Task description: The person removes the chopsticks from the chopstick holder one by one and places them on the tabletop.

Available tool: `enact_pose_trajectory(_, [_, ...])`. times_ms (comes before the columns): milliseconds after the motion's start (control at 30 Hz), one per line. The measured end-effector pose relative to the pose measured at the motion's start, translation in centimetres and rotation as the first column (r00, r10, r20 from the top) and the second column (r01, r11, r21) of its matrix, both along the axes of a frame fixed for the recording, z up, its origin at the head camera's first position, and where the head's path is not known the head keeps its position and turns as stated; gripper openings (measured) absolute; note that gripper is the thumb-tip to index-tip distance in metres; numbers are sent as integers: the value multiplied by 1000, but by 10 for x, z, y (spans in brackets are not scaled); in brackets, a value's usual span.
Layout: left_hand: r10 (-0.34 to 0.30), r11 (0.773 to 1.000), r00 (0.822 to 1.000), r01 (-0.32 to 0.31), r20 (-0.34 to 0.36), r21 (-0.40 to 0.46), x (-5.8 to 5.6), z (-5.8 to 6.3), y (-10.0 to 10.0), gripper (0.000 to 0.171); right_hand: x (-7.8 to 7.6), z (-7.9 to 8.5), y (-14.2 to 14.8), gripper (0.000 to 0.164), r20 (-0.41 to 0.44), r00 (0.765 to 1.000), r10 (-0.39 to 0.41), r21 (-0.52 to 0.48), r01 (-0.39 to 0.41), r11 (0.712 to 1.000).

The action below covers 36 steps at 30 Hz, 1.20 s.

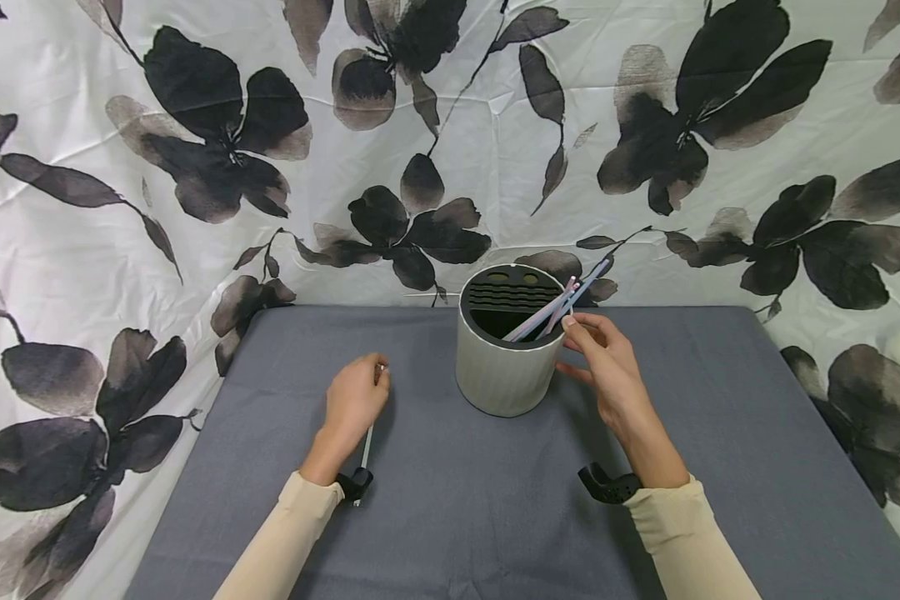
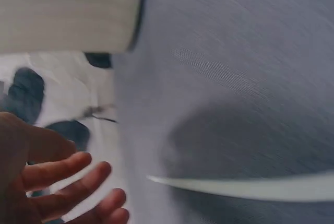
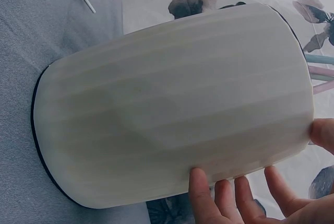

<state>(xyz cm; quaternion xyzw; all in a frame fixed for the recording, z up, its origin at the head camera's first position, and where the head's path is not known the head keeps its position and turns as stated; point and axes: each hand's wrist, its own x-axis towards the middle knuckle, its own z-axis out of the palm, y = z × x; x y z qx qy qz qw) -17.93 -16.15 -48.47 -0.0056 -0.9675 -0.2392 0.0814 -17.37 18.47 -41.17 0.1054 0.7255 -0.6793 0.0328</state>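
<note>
A cream ribbed round utensil holder (image 1: 504, 379) with a dark slotted top stands upright on the cloth. Several slim pastel sticks (image 1: 543, 317), blue and pink among them, lean out of its right side. My right hand (image 1: 606, 367) holds the holder at its right, thumb at the rim and fingertips (image 3: 198, 179) against the ribbed wall. Left of the holder, my left hand (image 1: 356, 400) is loosely bent above the table. A thin white stick (image 2: 245, 187) with a tapered tip lies below it, apart from the fingers in the left wrist view.
Grey cloth covers the table (image 1: 450, 500). A white curtain (image 1: 495, 167) with dark flowers hangs close behind the table's far edge. Black wrist cameras (image 1: 607, 485) sit on both wrists, below the cream sleeves.
</note>
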Motion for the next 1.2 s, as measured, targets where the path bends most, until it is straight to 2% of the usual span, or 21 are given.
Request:
enact_pose_trajectory(167, [-45,999,988,46,-149,1,3,24,22,20,0,-1,1,63,2,1000,-1,-2,1,1000])
enact_pose_trajectory(233, [-60,998,976,62,-210,3,4,33,31,19,0,-1,1,64,1,1000,0,0,0,1000])
enact_pose_trajectory(300, [-79,997,956,83,-281,3,6,43,39,18,-1,-2,1,64,-2,1000,2,2,-2,1000])
enact_pose_trajectory(400, [-116,992,912,125,-393,-3,9,57,52,16,-1,-2,1,63,-9,1000,3,5,-3,1000])
enact_pose_trajectory(567, [-187,980,821,193,-540,-46,14,73,73,18,0,-4,1,61,-18,1000,1,6,-1,1000])
enact_pose_trajectory(767, [-266,962,720,242,-641,-127,13,82,97,20,0,-5,1,58,-20,1000,-6,1,6,1000])
enact_pose_trajectory(867, [-305,952,670,241,-677,-191,12,84,109,21,-1,-5,1,58,-23,1000,-7,5,7,1000])
enact_pose_trajectory(933, [-327,945,644,227,-692,-235,11,85,117,22,-1,-5,1,58,-24,1000,-9,9,9,1000])
enact_pose_trajectory(1067, [-361,931,615,199,-701,-305,9,86,131,23,-1,-6,0,59,-26,1000,-16,19,17,1000])
enact_pose_trajectory(1200, [-382,920,612,180,-692,-349,7,85,142,25,-1,-6,0,59,-33,999,-16,17,16,1000])
